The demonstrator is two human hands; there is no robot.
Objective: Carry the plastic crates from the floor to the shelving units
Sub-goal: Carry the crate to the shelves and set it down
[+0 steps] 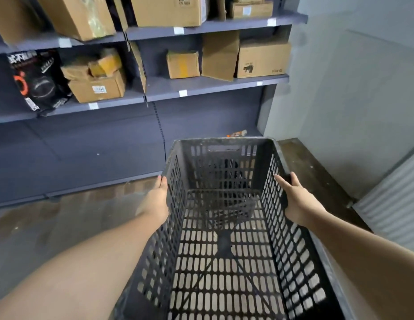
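A dark grey slotted plastic crate (224, 227) is held up in front of me, open side up, with nothing inside it. My left hand (157, 199) presses flat against the outside of its left wall. My right hand (296, 199) grips the rim of its right wall, thumb inside. Through the slots I see the floor well below. The grey shelving unit (201, 87) stands just beyond the crate's far end.
Cardboard boxes (262, 58) and a black bag (39, 79) fill the upper shelves. The lowest bay (97, 146) holds only a small orange wrapper (236, 133). A pale wall (351, 88) closes the right side, with a ribbed panel (390, 204) low down.
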